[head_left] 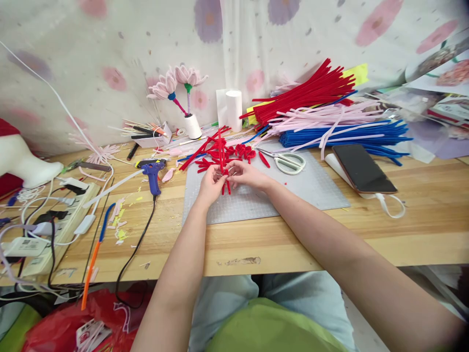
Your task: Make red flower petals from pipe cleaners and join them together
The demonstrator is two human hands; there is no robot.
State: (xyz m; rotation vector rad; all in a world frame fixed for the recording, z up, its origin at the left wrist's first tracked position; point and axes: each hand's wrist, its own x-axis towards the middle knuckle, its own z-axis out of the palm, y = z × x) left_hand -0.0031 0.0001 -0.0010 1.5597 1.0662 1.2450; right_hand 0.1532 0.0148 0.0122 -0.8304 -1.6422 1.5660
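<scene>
Several red pipe cleaners [222, 149] stand upright between my hands, their short ends poking out below the fingers. My left hand [211, 186] pinches them from the left side. From the right, my right hand [244, 174] closes its fingertips on the same red pipe cleaners. Both hands are just above the grey cutting mat [256, 208]. Behind them lie curled and cut red pipe cleaner pieces [240, 151]. White-handled scissors [289, 163] rest on the mat to the right of my right hand.
A blue glue gun [152, 176] with a trailing cord lies left of the mat. Pipe cleaner bundles, red [300, 100] and blue [340, 136], are at the back right, near a phone [362, 168]. Pink flowers [176, 83] stand behind. A power strip [62, 230] is far left.
</scene>
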